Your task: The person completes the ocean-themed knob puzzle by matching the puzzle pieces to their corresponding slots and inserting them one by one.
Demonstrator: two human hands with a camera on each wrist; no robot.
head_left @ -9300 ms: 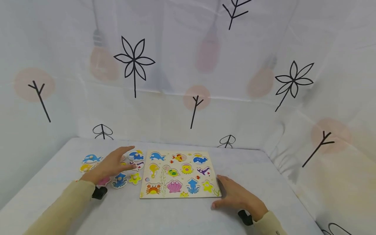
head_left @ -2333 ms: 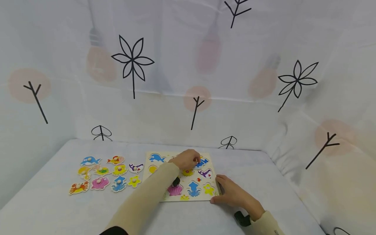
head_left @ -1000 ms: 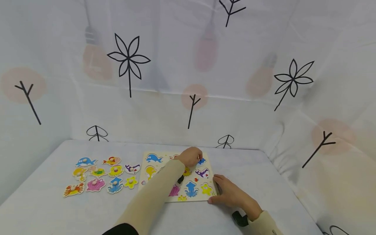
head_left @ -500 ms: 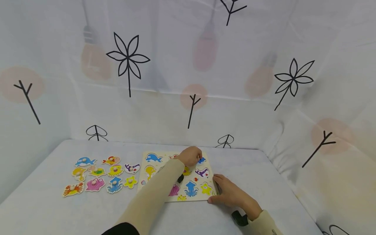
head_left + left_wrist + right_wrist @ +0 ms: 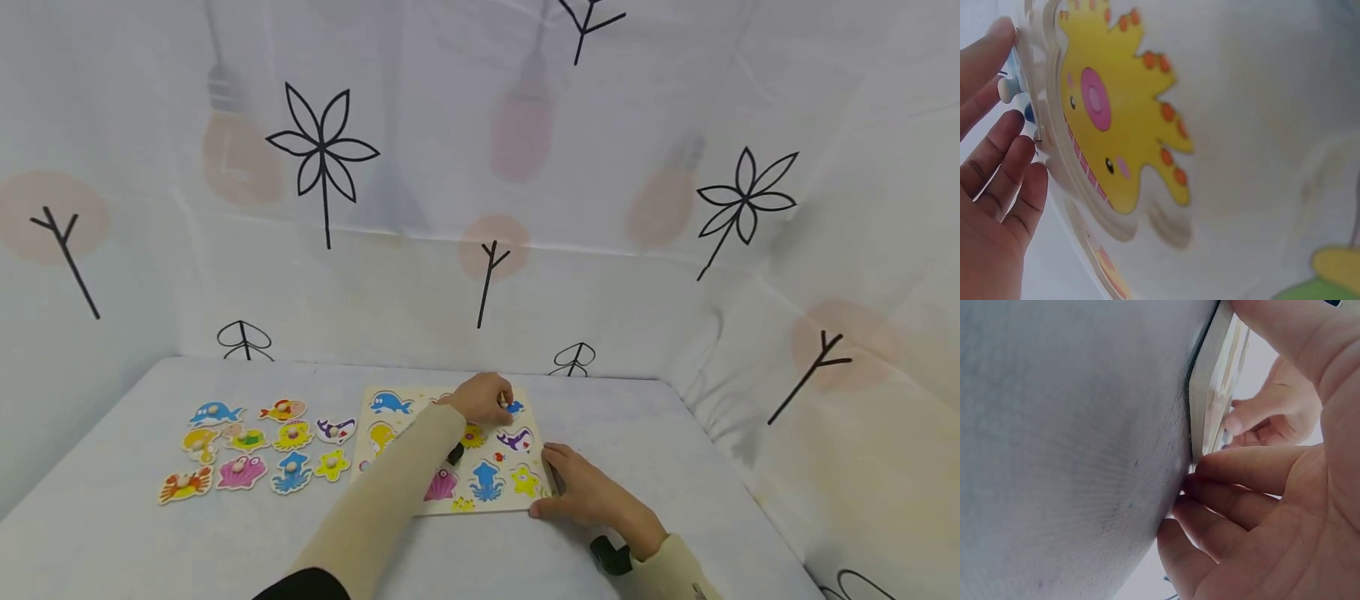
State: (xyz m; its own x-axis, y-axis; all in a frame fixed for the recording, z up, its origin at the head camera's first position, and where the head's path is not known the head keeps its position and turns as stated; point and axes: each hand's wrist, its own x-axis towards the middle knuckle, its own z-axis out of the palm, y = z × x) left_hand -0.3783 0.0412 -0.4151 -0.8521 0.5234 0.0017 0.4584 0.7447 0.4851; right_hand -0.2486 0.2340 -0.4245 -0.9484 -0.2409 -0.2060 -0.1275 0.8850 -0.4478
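Note:
A wooden sea-animal puzzle board (image 5: 513, 502) lies flat on the table. My left hand (image 5: 477, 398) is at its far right corner, over a blue whale puzzle piece (image 5: 516, 407) at the matching printed whale. In the left wrist view, the piece's round knob (image 5: 1005, 91) shows between thumb and fingers, with gaps around it; the fingers are fairly straight. Whether the piece sits fully flush is hidden. My right hand (image 5: 588, 497) rests at the board's near right corner, thumb on the near edge and relaxed fingers (image 5: 1235, 467) along the right side.
Left of the board lie several loose knobbed pieces: a dolphin (image 5: 215, 413), fish (image 5: 282, 410), seahorse (image 5: 200, 445), turtle (image 5: 246, 438), octopus (image 5: 294, 435), purple whale (image 5: 335, 430), crab (image 5: 185, 485), shell (image 5: 242, 472), squid (image 5: 291, 472) and starfish (image 5: 332, 465). A patterned cloth hangs behind.
From above the loose pieces, my left hand has brought the blue whale to the board's far right corner. Its fingers now stand slightly off the knob. The right hand stays at the corner.

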